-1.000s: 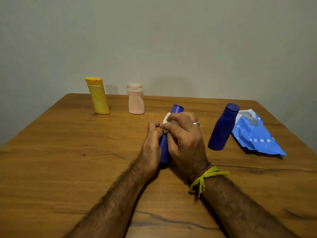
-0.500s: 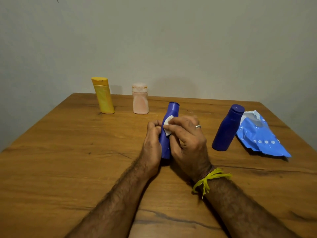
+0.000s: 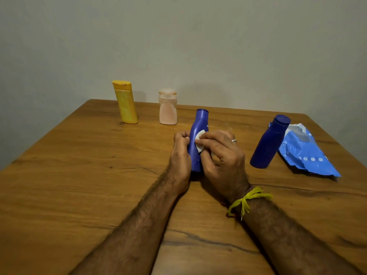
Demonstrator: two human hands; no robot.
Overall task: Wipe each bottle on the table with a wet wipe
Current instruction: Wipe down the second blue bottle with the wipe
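Blue bottle (image 3: 196, 143) gripped upright at desk (image 3: 79, 175) centre by left hand (image 3: 179, 155) — steadied while wipe (image 3: 199, 142) is pinched against it by right hand (image 3: 222, 155).

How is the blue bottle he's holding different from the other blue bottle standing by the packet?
The held blue bottle is slimmer with a curved waist; the free blue bottle is stouter. The held one is gripped by the left hand while the right hand presses a white wipe on it; the free one stands untouched. Both are dark blue and capped.
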